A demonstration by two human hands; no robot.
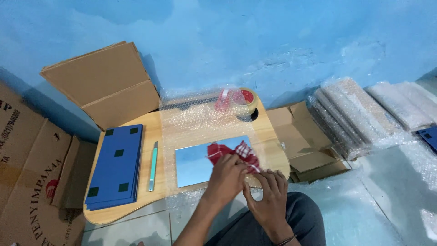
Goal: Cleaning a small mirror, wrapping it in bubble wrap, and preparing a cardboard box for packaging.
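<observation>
The person sits on the floor at a low wooden table (273,150). In the middle of the table lies a flat mirror panel (195,165), and it rests on a sheet of bubble wrap (200,116) that is spread from the far edge of the table to the near edge. The left hand (226,178) is at the near right corner of the mirror panel, with the fingers closed around a red and white checked cloth (236,154); the cloth lies on the mirror panel just beyond the knuckles. The right hand (269,197) is just beside the left hand, at the near edge of the table, and its fingers are bent and pinch the edge of the bubble wrap there; how tight the grip is, I cannot tell.

To the left of the mirror panel lies a slim light-green cutter (153,166), and further left a stack of blue panels (116,166) with small dark squares. Beyond the mirror panel, at the far right of the table, stands a roll of tape (243,101), partly under the bubble wrap. Flattened cardboard boxes (104,82) lean on the blue wall behind the table, and wrapped bundles (346,116) lie on the floor to the right.
</observation>
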